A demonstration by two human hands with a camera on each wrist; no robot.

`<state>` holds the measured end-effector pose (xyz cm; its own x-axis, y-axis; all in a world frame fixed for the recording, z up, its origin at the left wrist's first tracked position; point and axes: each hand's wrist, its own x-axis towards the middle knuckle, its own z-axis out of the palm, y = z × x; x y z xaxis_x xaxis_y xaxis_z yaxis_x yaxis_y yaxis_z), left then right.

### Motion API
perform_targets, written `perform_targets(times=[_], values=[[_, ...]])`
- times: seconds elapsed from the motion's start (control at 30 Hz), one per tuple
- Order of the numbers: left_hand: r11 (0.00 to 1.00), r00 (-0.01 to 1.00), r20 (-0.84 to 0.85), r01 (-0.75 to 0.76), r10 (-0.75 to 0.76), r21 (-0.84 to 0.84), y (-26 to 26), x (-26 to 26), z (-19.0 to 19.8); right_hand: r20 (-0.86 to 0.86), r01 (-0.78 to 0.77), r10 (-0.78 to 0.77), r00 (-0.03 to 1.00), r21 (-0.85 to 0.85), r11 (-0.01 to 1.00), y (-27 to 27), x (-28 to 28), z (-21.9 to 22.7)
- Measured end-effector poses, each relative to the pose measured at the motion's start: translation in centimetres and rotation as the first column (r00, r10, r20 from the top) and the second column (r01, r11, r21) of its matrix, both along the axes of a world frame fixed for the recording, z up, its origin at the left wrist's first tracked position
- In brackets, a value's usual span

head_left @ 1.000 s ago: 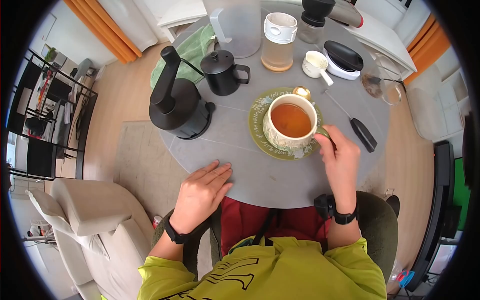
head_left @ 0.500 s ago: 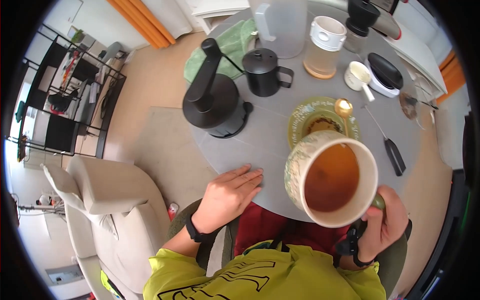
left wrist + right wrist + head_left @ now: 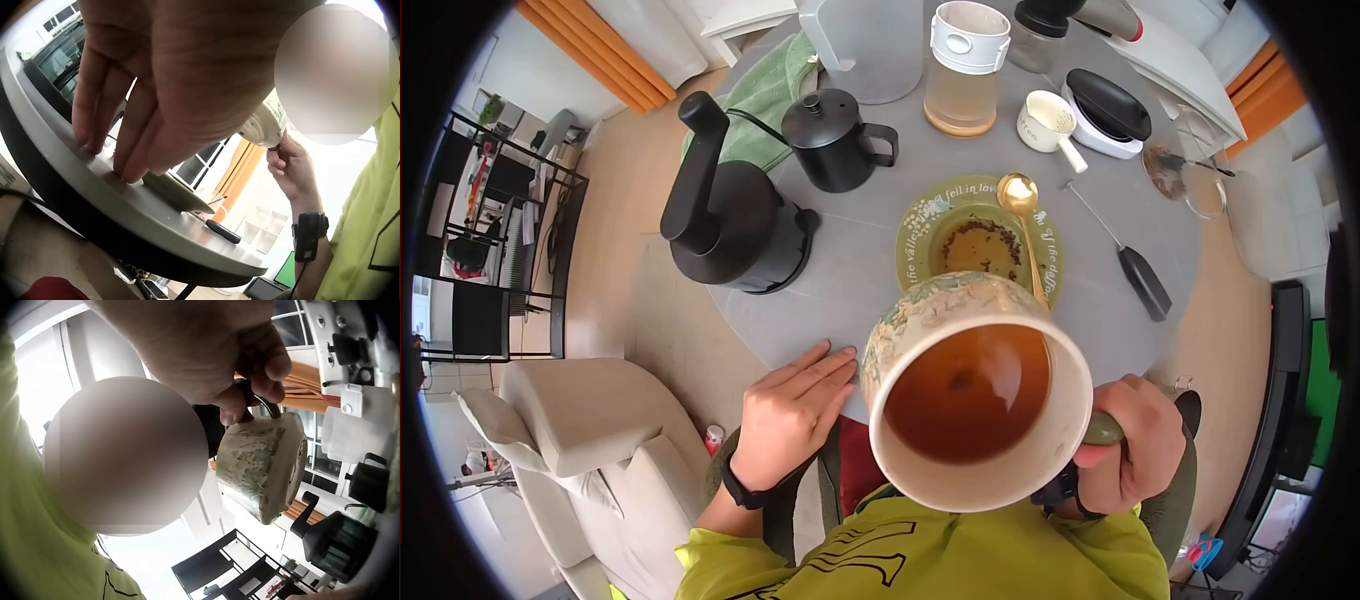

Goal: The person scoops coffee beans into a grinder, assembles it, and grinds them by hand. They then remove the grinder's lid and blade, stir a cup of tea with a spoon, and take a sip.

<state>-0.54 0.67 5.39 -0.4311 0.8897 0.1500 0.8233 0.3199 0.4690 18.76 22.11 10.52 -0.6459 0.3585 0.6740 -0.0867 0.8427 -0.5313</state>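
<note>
A cream cup [image 3: 940, 295] with a floral pattern, filled with reddish-brown tea [image 3: 965, 410], is raised near the person's chest and face. The right hand [image 3: 1138, 440] grips its green handle; the right wrist view shows fingers curled round that handle and the cup [image 3: 256, 465] tilted. The left hand [image 3: 792, 415] rests at the near table edge, its fingers fairly straight and fingertips on the tabletop. Behind the raised cup lies a green saucer [image 3: 915, 225] with white lettering and dark bits in its middle. A gold spoon [image 3: 1020, 198] lies across the saucer's right side.
On the grey table [image 3: 850, 240] stand a black device with a long handle [image 3: 730, 225], a black kettle [image 3: 830, 145], a lidded jar [image 3: 962, 100] and a clear pitcher [image 3: 865, 50]. Rightward are a small cream scoop [image 3: 1040, 122], a black-handled whisk [image 3: 1142, 280] and glassware [image 3: 1200, 185].
The right hand has lifted the cup off the saucer and brought it up toward the person, tipping it. The saucer and spoon are uncovered. The left hand stays at the table edge.
</note>
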Motion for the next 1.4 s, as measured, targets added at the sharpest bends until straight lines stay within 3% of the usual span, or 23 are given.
perform_targets(times=[0.13, 0.2, 0.3, 0.4, 0.6, 0.73, 0.93, 1.0, 1.07, 1.2, 1.4], values=[[0.999, 0.999, -0.027, -0.037, 0.037, 0.003, -0.3, -0.1, -0.6, 0.002, -0.006, 0.007, 1.000, -0.040, 0.999, 0.0, 0.4, 0.1], [0.999, 0.994, -0.108, 0.039, -0.035, 0.033, -0.6, -0.3, -1.2, -0.011, 0.022, -0.021, 1.000, 0.008, 1.000, -0.2, 0.4, 0.0], [0.998, 0.993, -0.113, 0.044, -0.040, 0.035, -0.8, -0.4, -1.4, -0.101, 0.099, -0.111, 0.989, -0.113, 0.989, -1.1, 0.4, -1.0], [0.998, 0.993, -0.112, 0.046, -0.042, 0.035, -0.8, -0.4, -1.2, -0.005, 0.070, -0.070, 0.998, -0.091, 0.993, -0.8, 0.7, -0.4], [0.999, 1.000, -0.003, -0.012, 0.012, 0.042, 0.0, 0.1, -0.8, -0.014, -0.018, 0.017, 1.000, -0.029, 0.999, -0.2, 0.8, -0.2], [0.999, 0.993, -0.113, 0.016, -0.012, 0.037, -0.6, -0.2, -1.2, -0.073, -0.009, 0.007, 0.997, -0.031, 0.999, -0.4, 0.3, -0.5], [0.998, 0.992, -0.120, 0.039, -0.034, 0.040, -0.6, -0.1, -1.3, 0.014, 0.192, -0.192, 0.981, -0.080, 0.978, -1.0, 0.8, -0.3], [0.998, 0.990, -0.133, 0.043, -0.038, 0.036, -0.6, -0.1, -1.2, 0.083, 0.199, -0.191, 0.978, -0.095, 0.975, -0.9, 0.8, -0.3], [0.999, 0.989, -0.145, 0.043, -0.038, 0.033, -0.6, -0.1, -1.2, -0.029, 0.235, -0.252, 0.967, -0.270, 0.934, -0.6, 0.2, -1.6], [0.998, 0.991, -0.134, 0.032, -0.024, 0.058, -0.7, 0.1, -1.4, -0.031, 0.222, -0.273, 0.962, -0.496, 0.839, 0.0, -1.0, -2.2], [0.997, 0.991, -0.126, 0.053, -0.045, 0.062, -1.0, 0.0, -1.5, -0.035, 0.236, -0.303, 0.952, -0.545, 0.804, 1.6, -3.0, -4.3]])
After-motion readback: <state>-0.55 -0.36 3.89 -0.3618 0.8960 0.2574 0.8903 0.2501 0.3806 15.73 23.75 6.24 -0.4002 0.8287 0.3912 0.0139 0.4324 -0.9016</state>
